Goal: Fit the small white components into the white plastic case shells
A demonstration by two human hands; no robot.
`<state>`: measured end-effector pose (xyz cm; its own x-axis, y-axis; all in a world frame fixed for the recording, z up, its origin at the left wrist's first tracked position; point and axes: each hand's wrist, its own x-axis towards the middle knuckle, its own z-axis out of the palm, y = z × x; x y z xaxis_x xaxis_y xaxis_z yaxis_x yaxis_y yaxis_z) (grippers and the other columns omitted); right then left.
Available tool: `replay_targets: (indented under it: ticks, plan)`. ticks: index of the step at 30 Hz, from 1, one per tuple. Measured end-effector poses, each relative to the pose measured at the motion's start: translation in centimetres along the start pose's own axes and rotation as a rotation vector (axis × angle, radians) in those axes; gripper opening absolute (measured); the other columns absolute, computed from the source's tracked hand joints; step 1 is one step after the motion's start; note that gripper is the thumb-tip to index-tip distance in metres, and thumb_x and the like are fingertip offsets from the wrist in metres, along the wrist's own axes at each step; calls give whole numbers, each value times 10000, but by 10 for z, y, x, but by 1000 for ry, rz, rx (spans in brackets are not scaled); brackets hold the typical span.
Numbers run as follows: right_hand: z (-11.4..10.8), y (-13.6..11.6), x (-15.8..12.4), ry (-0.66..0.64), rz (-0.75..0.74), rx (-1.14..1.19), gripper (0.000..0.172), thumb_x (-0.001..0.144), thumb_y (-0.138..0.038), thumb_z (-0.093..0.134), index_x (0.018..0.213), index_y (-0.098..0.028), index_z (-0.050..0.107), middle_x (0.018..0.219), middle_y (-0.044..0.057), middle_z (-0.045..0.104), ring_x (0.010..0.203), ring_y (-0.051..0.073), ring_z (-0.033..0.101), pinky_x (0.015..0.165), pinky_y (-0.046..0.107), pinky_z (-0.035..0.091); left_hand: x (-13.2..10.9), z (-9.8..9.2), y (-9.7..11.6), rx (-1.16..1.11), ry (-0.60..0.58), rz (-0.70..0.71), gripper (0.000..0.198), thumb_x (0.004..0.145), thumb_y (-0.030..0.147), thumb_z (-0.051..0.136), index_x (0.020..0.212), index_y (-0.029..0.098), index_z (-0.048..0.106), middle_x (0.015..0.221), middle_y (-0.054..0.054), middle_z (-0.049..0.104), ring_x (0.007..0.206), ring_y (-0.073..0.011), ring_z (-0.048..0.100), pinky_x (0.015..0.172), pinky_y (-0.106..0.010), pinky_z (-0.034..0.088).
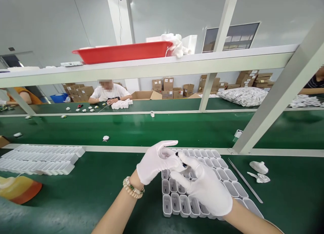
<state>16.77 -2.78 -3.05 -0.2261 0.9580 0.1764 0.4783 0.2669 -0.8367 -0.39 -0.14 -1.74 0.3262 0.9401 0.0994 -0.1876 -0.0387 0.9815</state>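
Observation:
My left hand [158, 161], in a white glove with a beaded bracelet at the wrist, is closed round a small white-and-black part [184, 165]. My right hand [205, 185], also gloved, pinches the same part from the right. Fingers cover most of it, so its exact kind is hidden. Right under both hands stand rows of small white open plastic housings [184, 205], upright and packed side by side. Some of them are hidden behind my right hand and forearm. Metal tweezers [245, 180] lie on the green table just right of these rows.
Two crumpled white pieces [259, 172] lie beyond the tweezers. More white housings [40, 159] stand at the left, near a yellow-orange object [19, 189]. A green conveyor belt [177, 129] carries a few small parts. A shelf post [278, 82] slants down at right. A co-worker [110, 92] sits opposite.

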Motion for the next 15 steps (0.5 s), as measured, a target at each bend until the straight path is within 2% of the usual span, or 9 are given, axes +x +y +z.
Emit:
replay_targets:
  ticks: [2,5,7,9,12,15]
  plan:
    - [-4,-1,6,11,22,196,302,764,-405,720,1030,-262,710,843,31,755,736,240,692,665,367,563,-1,4,1,101,40,-2,601,711,347,821,1245,165,616,861,-53,716,799,-218,678,737,-335,532]
    - [-10,2,21,-86,111,619,131,674,-318,765,703,-216,689,524,-17,646,479,152,566,525,289,482,-1,1,4,281,16,22,517,827,453,696,1253,169,630,1117,-106,702,1007,-262,647,861,-375,511]
    - [-10,7,31,-144,210,829,248,666,-356,731,537,-199,589,410,-28,542,387,113,466,424,255,392,0,-3,3,337,-53,30,547,864,504,627,1289,161,606,1244,-125,652,1089,-277,613,923,-397,488]
    - [-5,16,40,-143,261,922,325,670,-418,686,494,-201,520,400,-34,491,360,94,411,362,237,315,2,-8,-1,378,-114,-3,614,864,506,616,1355,144,544,1198,-133,666,1052,-272,623,918,-408,488]
    - [3,29,49,-121,285,966,327,640,-418,688,507,-213,471,419,-53,458,353,78,367,324,226,267,6,-15,-10,509,-121,-48,691,800,424,690,1398,138,493,1046,-101,702,946,-245,638,860,-384,502]
    - [2,39,52,-136,299,965,330,640,-418,702,534,-214,465,453,-45,487,363,78,380,320,220,273,10,-26,-12,808,-116,-97,578,765,377,701,1300,188,595,986,-61,710,853,-217,641,782,-338,503]
